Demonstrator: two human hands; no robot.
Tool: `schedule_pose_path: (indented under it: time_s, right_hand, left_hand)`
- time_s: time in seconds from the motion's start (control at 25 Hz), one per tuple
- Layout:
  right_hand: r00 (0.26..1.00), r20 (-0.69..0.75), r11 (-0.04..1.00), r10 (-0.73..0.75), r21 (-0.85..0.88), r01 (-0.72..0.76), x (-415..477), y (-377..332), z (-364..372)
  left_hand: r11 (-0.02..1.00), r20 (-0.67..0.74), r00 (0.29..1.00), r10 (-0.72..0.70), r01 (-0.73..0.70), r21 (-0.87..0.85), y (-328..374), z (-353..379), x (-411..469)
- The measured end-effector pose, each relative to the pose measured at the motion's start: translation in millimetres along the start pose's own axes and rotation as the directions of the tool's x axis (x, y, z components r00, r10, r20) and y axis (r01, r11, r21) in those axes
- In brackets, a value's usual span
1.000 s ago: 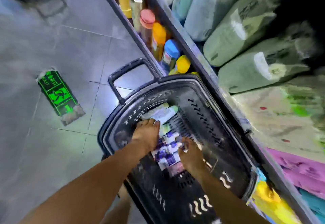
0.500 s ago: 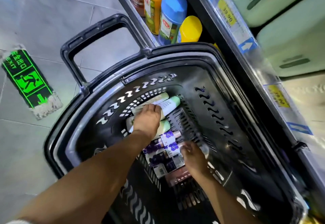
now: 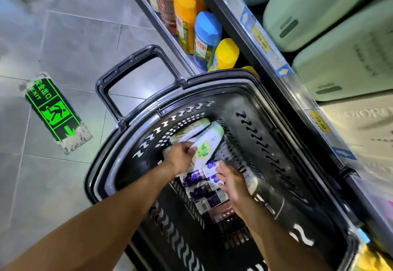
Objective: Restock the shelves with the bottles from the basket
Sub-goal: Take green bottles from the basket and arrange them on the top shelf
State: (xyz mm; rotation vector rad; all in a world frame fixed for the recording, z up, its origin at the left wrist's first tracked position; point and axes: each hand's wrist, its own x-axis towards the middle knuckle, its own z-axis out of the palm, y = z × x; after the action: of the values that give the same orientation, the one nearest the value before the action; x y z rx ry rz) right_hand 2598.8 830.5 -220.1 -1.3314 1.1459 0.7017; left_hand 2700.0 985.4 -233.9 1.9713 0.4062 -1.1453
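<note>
Seemingly early: left hand (image 3: 180, 158) gripped a green bottle (image 3: 208, 144), right hand (image 3: 232, 183) a purple bottle (image 3: 209, 169); more lay in the basket (image 3: 212, 79).

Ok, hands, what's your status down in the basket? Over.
Left hand grips green-white bottle. Right hand holds purple-flower bottle. Both down inside basket, other bottles packed alongside.

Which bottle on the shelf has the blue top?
The blue-capped bottle, standing between the tall orange bottle and the short yellow bottle; no other cap is blue.
</note>
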Motion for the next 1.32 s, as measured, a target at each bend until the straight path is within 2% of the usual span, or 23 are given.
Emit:
schedule_pose_path:
  time_s: [0.04,0.08,0.12,0.2,0.32,0.4,0.44,0.48,0.52,0.56,0.6,0.64,0.68,0.84,1.04,1.08,1.16,1.2,1.32]
  right_hand:
    - [0.998,0.038,0.989,0.054,0.137,-0.059,0.2,-0.9,1.4]
    - [0.993,0.078,0.955,0.09,0.277,-0.109,0.9,-0.7,1.9]
    - [0.987,0.113,0.906,0.112,0.397,-0.148,2.0,-0.7,1.3]
    - [0.981,0.143,0.823,0.135,0.535,-0.191,5.5,2.0,-2.4]
    - [0.978,0.114,0.799,0.174,0.565,-0.208,11.3,10.3,-1.8]
    - [0.979,0.082,0.806,0.186,0.558,-0.2,14.8,16.2,1.6]
    - [0.979,0.065,0.806,0.195,0.558,-0.198,15.7,19.0,2.5]
    - [0.979,0.05,0.808,0.197,0.557,-0.191,18.0,23.2,1.0]
    - [0.98,0.039,0.823,0.194,0.537,-0.184,19.7,26.8,-2.7]
    - [0.982,0.028,0.845,0.188,0.505,-0.176,21.1,31.5,-7.9]
    - [0.985,0.028,0.864,0.171,0.475,-0.163,22.5,36.8,-13.7]
    - [0.985,0.044,0.872,0.164,0.462,-0.166,23.6,41.7,-17.8]
    - [0.984,0.054,0.868,0.167,0.465,-0.173,22.8,44.9,-20.6]
    - [0.975,-0.028,0.88,0.222,0.435,-0.188,32.8,56.0,-22.1]
    - [0.969,-0.042,0.859,0.243,0.474,-0.194,48.7,67.0,-33.1]
    - [0.973,-0.034,0.858,0.23,0.479,-0.186,49.0,65.7,-34.1]
    - [0.977,-0.032,0.851,0.21,0.498,-0.166,47.3,63.3,-35.0]
    - [0.98,-0.032,0.85,0.197,0.504,-0.155,44.1,61.4,-35.5]
    - [0.989,0.004,0.853,0.145,0.506,-0.127,30.6,56.5,-38.5]
  left_hand:
    - [0.976,0.06,0.995,-0.086,0.096,-0.194,4.0,1.4,-8.8]
    - [0.91,0.142,0.975,-0.174,0.214,-0.355,5.7,4.2,-16.5]
    - [0.846,0.223,0.947,-0.232,0.31,-0.433,6.5,7.5,-23.1]
    - [0.797,0.34,0.896,-0.285,0.418,-0.436,0.2,13.7,-28.1]
    - [0.792,0.43,0.849,-0.307,0.478,-0.38,-4.5,15.7,-29.1]
    - [0.833,0.428,0.851,-0.304,0.455,-0.314,-2.1,16.9,-26.8]
    - [0.873,0.392,0.876,-0.28,0.402,-0.276,-1.9,18.9,-23.8]
    - [0.924,0.317,0.92,-0.23,0.309,-0.227,-1.6,19.6,-21.5]
    - [0.976,0.18,0.97,-0.163,0.185,-0.117,-3.7,19.1,-16.8]
    - [0.995,0.022,0.998,-0.059,0.057,0.083,-6.9,16.7,-10.8]
    - [0.948,-0.07,0.995,0.071,-0.045,0.314,-9.9,12.1,-4.6]
    - [0.866,-0.083,0.983,0.164,-0.103,0.488,-9.7,7.4,0.1]
    - [0.807,-0.074,0.978,0.193,-0.115,0.58,-8.6,3.2,6.8]
    - [0.756,-0.049,0.997,0.066,-0.017,0.654,-3.5,0.5,42.4]
    - [0.624,-0.045,0.98,0.195,-0.089,0.776,-6.1,10.7,68.0]
    - [0.628,-0.028,0.97,0.243,-0.135,0.766,-5.1,10.6,69.3]
    - [0.708,-0.056,0.961,0.27,-0.159,0.688,0.4,9.6,68.1]
    - [0.717,-0.044,0.965,0.258,-0.161,0.678,-0.5,6.1,68.9]
    - [0.74,-0.072,0.988,0.135,-0.053,0.67,-5.1,-4.6,54.7]
